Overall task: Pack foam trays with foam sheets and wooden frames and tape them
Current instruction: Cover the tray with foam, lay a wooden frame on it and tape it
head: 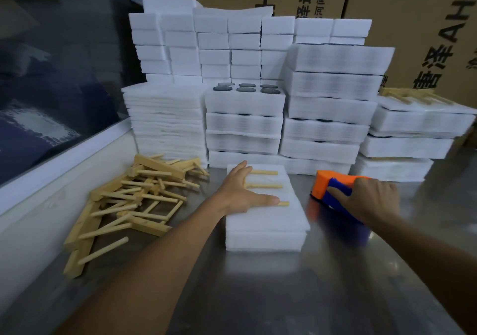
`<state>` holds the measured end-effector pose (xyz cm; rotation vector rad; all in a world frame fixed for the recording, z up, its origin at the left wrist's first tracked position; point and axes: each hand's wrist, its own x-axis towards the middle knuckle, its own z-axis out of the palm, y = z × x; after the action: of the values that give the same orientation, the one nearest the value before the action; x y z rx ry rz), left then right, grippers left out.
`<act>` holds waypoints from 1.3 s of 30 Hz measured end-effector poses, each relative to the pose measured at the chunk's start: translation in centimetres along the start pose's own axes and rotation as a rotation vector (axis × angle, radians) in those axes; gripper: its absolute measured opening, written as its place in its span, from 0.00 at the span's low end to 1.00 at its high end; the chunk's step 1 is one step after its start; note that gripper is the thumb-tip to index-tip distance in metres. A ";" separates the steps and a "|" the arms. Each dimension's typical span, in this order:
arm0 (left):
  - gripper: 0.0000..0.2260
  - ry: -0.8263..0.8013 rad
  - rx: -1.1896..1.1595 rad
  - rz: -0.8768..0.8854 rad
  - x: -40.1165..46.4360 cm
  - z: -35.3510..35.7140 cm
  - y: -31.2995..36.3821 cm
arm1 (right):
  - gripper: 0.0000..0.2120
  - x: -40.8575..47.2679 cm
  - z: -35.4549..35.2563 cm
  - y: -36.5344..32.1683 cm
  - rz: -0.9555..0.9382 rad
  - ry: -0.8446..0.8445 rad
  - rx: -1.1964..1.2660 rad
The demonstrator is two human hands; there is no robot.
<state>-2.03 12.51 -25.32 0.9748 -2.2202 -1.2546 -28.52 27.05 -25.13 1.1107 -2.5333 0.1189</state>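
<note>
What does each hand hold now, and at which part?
The right hand grips the tape dispenser around its blue handle. The left hand holds nothing; it presses flat on the wooden frame atop the foam tray.

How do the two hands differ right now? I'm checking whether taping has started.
The left hand lies flat, fingers straight, pressing the wooden frame onto the foam pack; the right hand curls around the orange and blue tape dispenser. Left is on the pack; right is beside it, on the table. Both reach forward.

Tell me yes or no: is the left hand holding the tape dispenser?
No. The left hand lies flat on the wooden frame atop the foam tray, while the right hand holds the orange and blue tape dispenser.
</note>
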 end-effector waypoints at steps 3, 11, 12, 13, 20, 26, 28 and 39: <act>0.61 0.006 -0.014 0.001 0.0 0.0 0.2 | 0.28 -0.7 -1.0 -1.7 0.048 0.160 -0.034; 0.59 0.016 0.003 -0.003 -0.2 0.1 0.5 | 0.31 -3.4 -2.9 -11.2 -0.242 -0.332 0.991; 0.59 0.020 0.020 -0.006 -0.2 0.1 0.6 | 0.31 -3.6 -2.9 -11.6 -0.188 -0.447 1.079; 0.59 0.023 0.027 -0.008 -0.1 0.1 0.5 | 0.30 -3.7 -2.9 -11.6 -0.139 -0.537 1.150; 0.47 0.224 -0.300 -0.043 0.5 1.0 -0.6 | 0.20 -3.1 -2.0 -11.4 0.171 -0.643 1.321; 0.20 0.181 -0.977 -0.204 -1.0 1.4 -1.6 | 0.30 -3.5 -1.3 -11.0 0.464 -0.774 1.590; 0.24 0.157 -0.958 -0.242 -1.5 1.5 -2.0 | 0.29 -3.7 -1.4 -10.8 0.437 -0.805 1.683; 0.22 0.334 -0.711 -0.260 -1.8 1.9 -2.5 | 0.32 -4.0 -2.6 -11.0 0.223 -0.713 1.270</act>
<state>-1.11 14.08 -28.46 1.0800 -1.2673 -1.6742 -17.27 22.83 -24.93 1.3736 -3.1694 1.8904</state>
